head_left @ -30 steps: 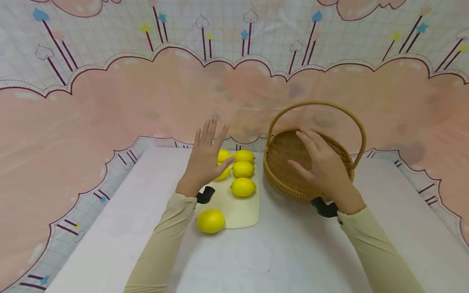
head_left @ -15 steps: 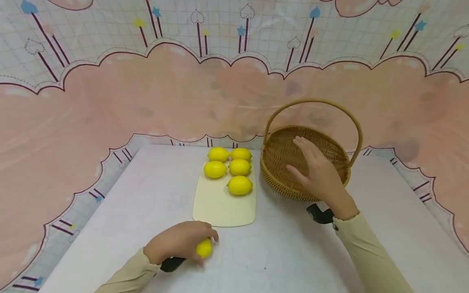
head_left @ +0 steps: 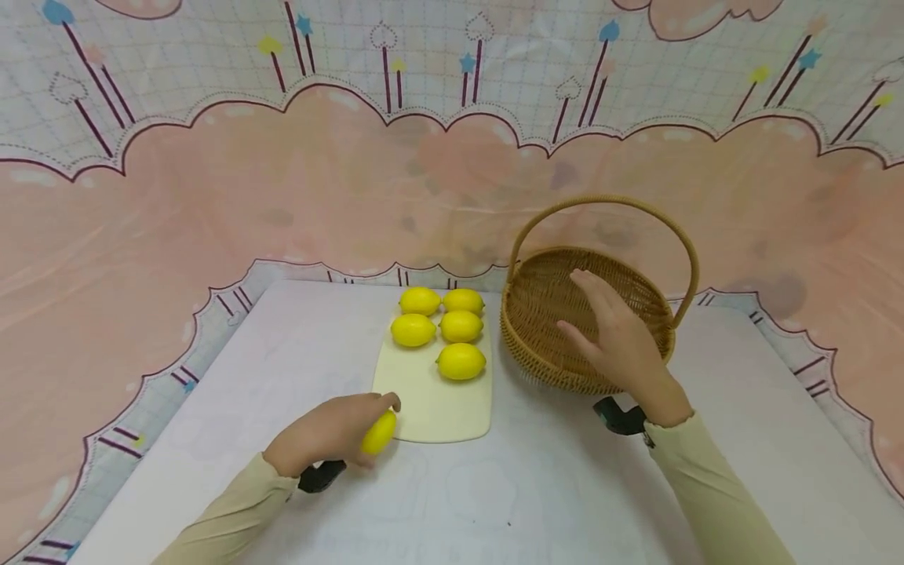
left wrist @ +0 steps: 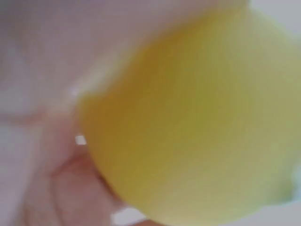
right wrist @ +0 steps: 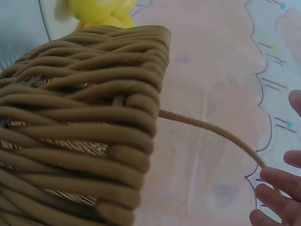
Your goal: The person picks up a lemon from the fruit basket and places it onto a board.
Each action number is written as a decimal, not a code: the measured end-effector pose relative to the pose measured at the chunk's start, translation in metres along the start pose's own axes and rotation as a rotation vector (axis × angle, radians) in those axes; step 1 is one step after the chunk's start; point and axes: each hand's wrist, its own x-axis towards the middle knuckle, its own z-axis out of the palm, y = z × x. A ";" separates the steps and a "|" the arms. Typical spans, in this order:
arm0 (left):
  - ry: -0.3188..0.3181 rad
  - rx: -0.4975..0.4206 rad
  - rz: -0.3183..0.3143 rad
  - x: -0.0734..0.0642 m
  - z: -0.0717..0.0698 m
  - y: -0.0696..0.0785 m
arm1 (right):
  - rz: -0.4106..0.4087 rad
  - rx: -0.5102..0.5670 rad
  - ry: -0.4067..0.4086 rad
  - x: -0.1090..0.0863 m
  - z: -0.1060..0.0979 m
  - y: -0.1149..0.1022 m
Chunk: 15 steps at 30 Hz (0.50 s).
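My left hand [head_left: 328, 430] grips a yellow lemon [head_left: 379, 432] beside the near-left corner of a cream cutting board [head_left: 431, 408]. In the left wrist view that lemon [left wrist: 188, 122] fills most of the frame, blurred, with fingers curled round it. Several other lemons [head_left: 461, 362] lie on the far half of the board, in two columns. To the right, my right hand [head_left: 625, 341] hovers over the near side of a wicker basket [head_left: 544, 369], fingers extended and holding nothing. Its spread fingers [right wrist: 282, 186] show past the woven wall [right wrist: 84, 117] in the right wrist view.
The basket's tall arched handle [head_left: 600, 199] rises over its far side. Behind the white tabletop [head_left: 551, 486] hangs a pink and white patterned cloth [head_left: 339, 180], which also runs along both sides.
My left hand has come down from over the board, taken hold of the near lemon, and moved it slightly left and back toward the board's corner. The right hand stays over the basket.
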 end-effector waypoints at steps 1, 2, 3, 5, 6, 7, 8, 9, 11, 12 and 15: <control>0.038 0.009 0.011 0.005 -0.006 -0.001 | -0.004 -0.005 0.002 0.000 0.000 0.001; 0.081 0.018 0.019 0.011 -0.011 -0.003 | -0.008 -0.008 0.004 0.000 0.000 0.003; 0.123 0.029 0.029 0.018 -0.016 -0.005 | -0.010 -0.010 0.006 0.001 -0.001 0.004; 0.200 0.031 0.048 0.036 -0.026 -0.010 | -0.010 -0.015 0.009 0.002 -0.001 0.006; 0.232 0.033 0.061 0.045 -0.029 -0.014 | -0.007 -0.015 0.010 0.002 -0.001 0.007; 0.254 0.029 0.070 0.054 -0.031 -0.018 | -0.003 -0.015 0.009 0.003 -0.001 0.008; 0.270 0.026 0.082 0.062 -0.033 -0.022 | 0.001 -0.013 0.007 0.003 -0.001 0.008; 0.277 0.027 0.099 0.070 -0.033 -0.025 | 0.006 -0.011 0.004 0.003 -0.001 0.008; 0.269 0.028 0.113 0.082 -0.030 -0.031 | 0.016 -0.005 -0.006 0.003 0.000 0.008; 0.260 0.037 0.119 0.087 -0.028 -0.033 | 0.021 -0.003 -0.012 0.003 0.001 0.008; 0.238 0.074 0.143 0.096 -0.020 -0.035 | 0.029 0.002 -0.022 0.001 0.002 0.008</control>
